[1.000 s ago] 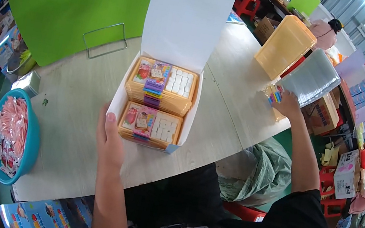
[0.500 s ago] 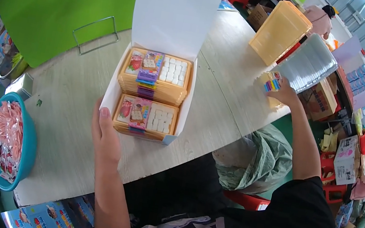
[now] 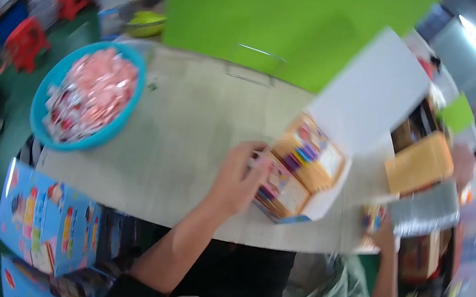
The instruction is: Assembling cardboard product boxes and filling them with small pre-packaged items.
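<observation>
An open box [image 3: 325, 200] with its white lid raised stands on the table, turned at an angle. Two stacks of flat, pale orange packs [image 3: 325, 175] fill it, with pink and purple printed labels and white pieces on top. My left hand [image 3: 237, 178] is closed over the box's left wall, its thumb by the nearer stack. At the table's right end my right hand [image 3: 385, 238] closes on a small stack of coloured packs [image 3: 373, 217]; its fingers are partly hidden and blurred.
A turquoise basin [image 3: 138, 89] of pink wrapped packets stands at the left. Behind the table rises a green panel [image 3: 299, 19], with a wire stand [image 3: 250, 79] before it. An orange tray stack [image 3: 420, 163] and clear tray stack [image 3: 426, 210] stand right. Blue printed boxes [image 3: 50, 217] sit below left.
The view has swung left, so the box and both hands appear farther right. The box looks more tilted in the picture. My left hand stays at the box and my right at the small packs.
</observation>
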Tool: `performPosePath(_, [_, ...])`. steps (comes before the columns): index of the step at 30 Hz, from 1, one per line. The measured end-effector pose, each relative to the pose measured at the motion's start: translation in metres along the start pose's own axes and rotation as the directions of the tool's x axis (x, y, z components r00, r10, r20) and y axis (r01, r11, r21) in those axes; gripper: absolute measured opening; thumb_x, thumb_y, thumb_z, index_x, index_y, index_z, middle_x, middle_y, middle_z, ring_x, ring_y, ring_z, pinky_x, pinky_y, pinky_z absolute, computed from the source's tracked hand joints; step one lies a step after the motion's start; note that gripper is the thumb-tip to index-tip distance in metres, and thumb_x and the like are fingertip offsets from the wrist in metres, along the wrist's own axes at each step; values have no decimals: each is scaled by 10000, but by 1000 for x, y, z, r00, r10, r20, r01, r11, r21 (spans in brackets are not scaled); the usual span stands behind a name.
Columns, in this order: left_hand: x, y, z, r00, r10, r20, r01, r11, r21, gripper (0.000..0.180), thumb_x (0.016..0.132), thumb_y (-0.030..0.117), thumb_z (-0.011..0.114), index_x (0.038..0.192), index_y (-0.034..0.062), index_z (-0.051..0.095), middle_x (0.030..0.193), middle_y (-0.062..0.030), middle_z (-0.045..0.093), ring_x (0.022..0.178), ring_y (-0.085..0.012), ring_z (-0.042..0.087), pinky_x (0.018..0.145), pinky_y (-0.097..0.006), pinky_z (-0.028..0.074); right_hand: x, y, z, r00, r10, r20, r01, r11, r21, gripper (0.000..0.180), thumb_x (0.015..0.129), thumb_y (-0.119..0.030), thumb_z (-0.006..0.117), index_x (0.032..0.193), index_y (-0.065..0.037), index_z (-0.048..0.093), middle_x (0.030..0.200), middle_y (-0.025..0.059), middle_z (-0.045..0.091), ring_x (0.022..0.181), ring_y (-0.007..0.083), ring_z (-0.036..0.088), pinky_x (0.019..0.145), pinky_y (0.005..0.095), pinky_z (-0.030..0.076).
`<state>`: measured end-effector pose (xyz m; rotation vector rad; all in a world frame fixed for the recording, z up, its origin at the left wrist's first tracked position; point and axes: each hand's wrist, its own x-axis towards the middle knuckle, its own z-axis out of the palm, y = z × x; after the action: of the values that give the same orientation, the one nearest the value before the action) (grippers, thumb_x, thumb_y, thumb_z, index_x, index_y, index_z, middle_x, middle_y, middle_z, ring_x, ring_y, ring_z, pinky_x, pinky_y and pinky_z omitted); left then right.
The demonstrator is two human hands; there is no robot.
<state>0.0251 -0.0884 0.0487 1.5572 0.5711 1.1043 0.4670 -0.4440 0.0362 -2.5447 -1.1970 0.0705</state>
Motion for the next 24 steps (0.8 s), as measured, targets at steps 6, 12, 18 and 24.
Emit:
performPosePath(6, [-4,2,-18,999,29,-17,-27,995,93,448,979,335,584,1214,-45,563,1146,-252,598,1054,-411,569,945,-461,453,-72,-243,10,982,23,185,5,989,-150,1100,581,-249,855,1493,35,310,1342,308,559,1253,439,561,1047,434,462])
performPosePath(12, [-20,15,-24,942,278,-190,-203,918,341,481,941,306,607,1249,-50,506,1191,-234,577,1097,-408,546,972,-478,422,-80,-281,21,975,-84,208,120,979,-164,1071,610,-293,839,1475,52,310,1315,331,555,1199,474,573,1012,465,480])
performPosePath(18, [-74,42,-8,913,371,-171,-341,922,184,412,916,231,638,1246,9,530,1224,-202,569,1134,-383,548,987,-484,412,-77,-291,21,976,48,213,10,964,-265,1168,612,-362,872,1504,51,241,1337,329,556,1235,474,564,1012,457,479])
performPosePath(24, [-110,33,16,842,540,17,-540,842,-9,173,905,176,614,1038,68,593,966,-120,594,896,-331,577,772,-428,448,-71,-285,21,954,28,299,73,944,-321,1132,718,-452,827,1504,66,198,1270,333,604,1134,485,625,907,499,524])
